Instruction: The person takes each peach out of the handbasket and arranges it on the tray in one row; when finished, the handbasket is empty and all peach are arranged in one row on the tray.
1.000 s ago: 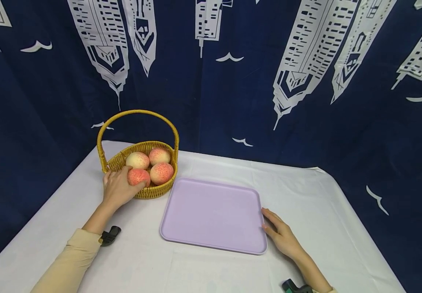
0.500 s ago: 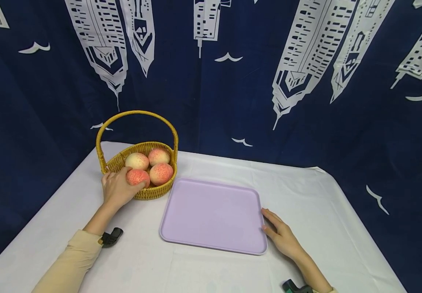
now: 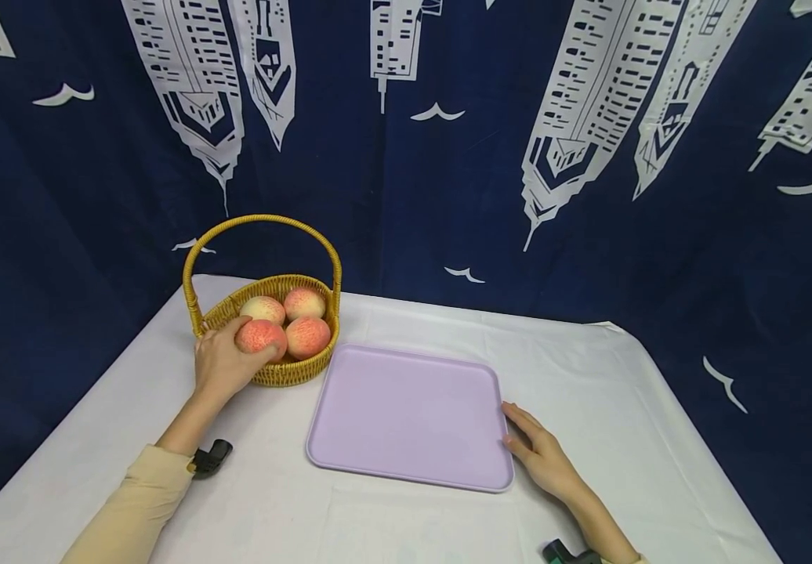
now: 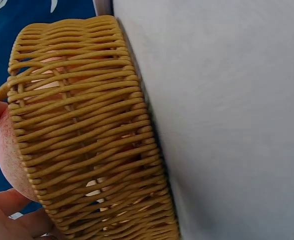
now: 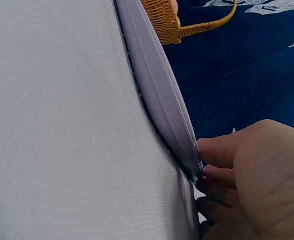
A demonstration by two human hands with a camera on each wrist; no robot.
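Curtain [image 3: 448, 180], head view: navy, upper frame, behind a white table [image 3: 413, 525].
Peach [image 3: 261, 338]: left of centre, in the basket [image 3: 293, 376], pinched by the left hand [image 3: 222, 366].
Tray [image 3: 406, 423]: centre, right edge touched by the right hand [image 3: 543, 460], fingers extended.
Basket, left wrist view: peach bulges past the rim, left (best lifted clear).
Tray, right wrist view: fingers at lower right; light contact should do.

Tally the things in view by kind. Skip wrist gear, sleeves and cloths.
Peaches: 4 visible, one gripped by the left hand
Basket: 1
Tray: 1
Hands (left, right): 2
Total: 8
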